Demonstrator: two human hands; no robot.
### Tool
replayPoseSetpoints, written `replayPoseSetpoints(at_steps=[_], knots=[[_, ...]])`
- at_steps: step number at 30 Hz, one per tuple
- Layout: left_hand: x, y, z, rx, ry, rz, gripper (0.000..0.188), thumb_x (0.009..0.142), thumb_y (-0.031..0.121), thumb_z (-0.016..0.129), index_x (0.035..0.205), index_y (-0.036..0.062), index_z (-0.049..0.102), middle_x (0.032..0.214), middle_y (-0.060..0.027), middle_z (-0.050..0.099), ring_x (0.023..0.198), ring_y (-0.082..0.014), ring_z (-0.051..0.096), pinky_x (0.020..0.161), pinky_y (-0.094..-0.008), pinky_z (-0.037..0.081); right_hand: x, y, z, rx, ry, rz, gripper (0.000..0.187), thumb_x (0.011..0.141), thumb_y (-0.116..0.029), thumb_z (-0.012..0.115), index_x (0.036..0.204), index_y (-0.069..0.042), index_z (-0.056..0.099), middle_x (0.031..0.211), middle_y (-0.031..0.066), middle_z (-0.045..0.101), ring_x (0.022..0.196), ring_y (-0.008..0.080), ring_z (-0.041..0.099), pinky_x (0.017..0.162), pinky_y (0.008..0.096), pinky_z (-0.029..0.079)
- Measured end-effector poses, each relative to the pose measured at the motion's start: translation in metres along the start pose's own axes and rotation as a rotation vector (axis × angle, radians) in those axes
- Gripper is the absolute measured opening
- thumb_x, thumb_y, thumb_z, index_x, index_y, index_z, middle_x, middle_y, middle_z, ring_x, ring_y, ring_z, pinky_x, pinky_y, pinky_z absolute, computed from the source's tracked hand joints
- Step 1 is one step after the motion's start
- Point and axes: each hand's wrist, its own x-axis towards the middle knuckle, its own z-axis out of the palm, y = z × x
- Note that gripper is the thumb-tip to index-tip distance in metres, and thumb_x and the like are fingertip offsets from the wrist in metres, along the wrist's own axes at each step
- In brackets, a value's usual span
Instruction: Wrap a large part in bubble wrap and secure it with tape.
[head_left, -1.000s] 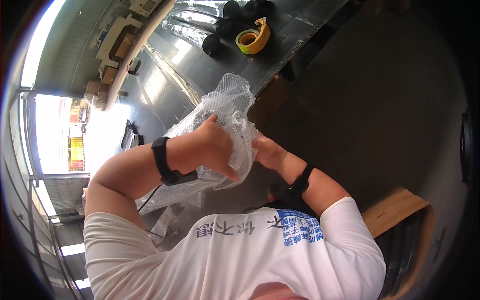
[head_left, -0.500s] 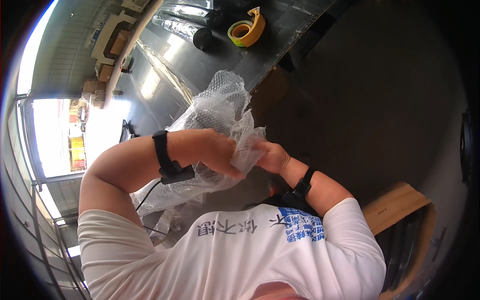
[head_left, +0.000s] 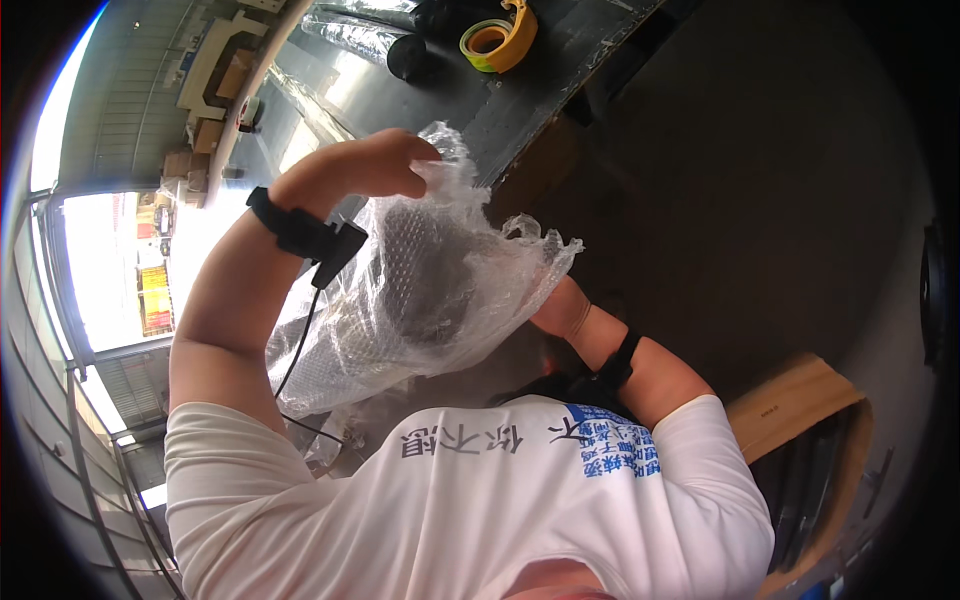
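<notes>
- Left hand [head_left: 392, 166] pinches bubble wrap [head_left: 425, 275] at twelve o'clock; uneven pulling could tear it.
- Right hand [head_left: 562, 307], three o'clock: fingers hidden, closure unclear; loose hold could slip.

Clear bubble wrap [head_left: 420, 280] looked like glossy, dimpled, crinkled plastic, the dark tabletop [head_left: 445, 108] smooth with a reflective sheen, the yellow tape dispenser [head_left: 521, 42] smooth plastic, the white shirt [head_left: 470, 510] matt cloth, and the brown box [head_left: 795, 405] matt cardboard.
</notes>
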Motion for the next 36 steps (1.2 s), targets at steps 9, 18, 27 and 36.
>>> replayPoseSetpoints(at_steps=[9,18,27,36], knots=[[-0.025,0.084,0.005,0.313,0.199,0.541,0.066,0.065,-0.002,0.058,0.130,0.0087,0.052,0.130,-0.0132,0.056,0.131,-0.0308,0.044,0.117,-0.0475,0.022,0.012,-0.009,0.019,-0.235,0.016,-0.112,0.041,0.098,-0.021,0.052,0.136,-0.004,0.047,0.130,0.0083,0.055,0.114,0.0191,0.056,0.099,0.0354,0.046],[-0.007,0.090,-0.006,0.585,-0.262,0.334,0.014,0.062,0.004,0.067,0.074,0.0094,0.072,0.092,-0.0028,0.063,0.111,-0.0236,0.054,0.114,-0.0488,0.021,0.023,-0.018,0.036,-0.346,0.137,-0.042,0.028,0.094,-0.018,0.060,0.118,-0.004,0.061,0.111,0.0042,0.064,0.101,0.0130,0.060,0.089,0.0287,0.048],[-0.055,0.142,-0.018,0.127,0.199,0.464,0.007,0.063,-0.005,0.060,0.066,0.0017,0.061,0.103,-0.0102,0.058,0.091,-0.0269,0.062,0.074,-0.0359,0.051,0.077,-0.006,0.062,-1.681,0.332,-0.026,0.024,0.093,-0.014,0.059,0.112,0.000,0.064,0.117,0.0071,0.064,0.102,0.0151,0.060,0.087,0.0309,0.048],[-0.046,0.122,-0.022,-0.118,0.268,0.360,0.054,0.083,0.009,0.068,0.133,0.0074,0.049,0.113,-0.0143,0.062,0.106,-0.0307,0.061,0.093,-0.0379,0.050,0.077,0.017,0.047,-0.599,-0.114,-0.156,0.031,0.092,-0.009,0.056,0.122,-0.001,0.059,0.128,0.0082,0.059,0.115,0.0182,0.057,0.098,0.0345,0.044]])
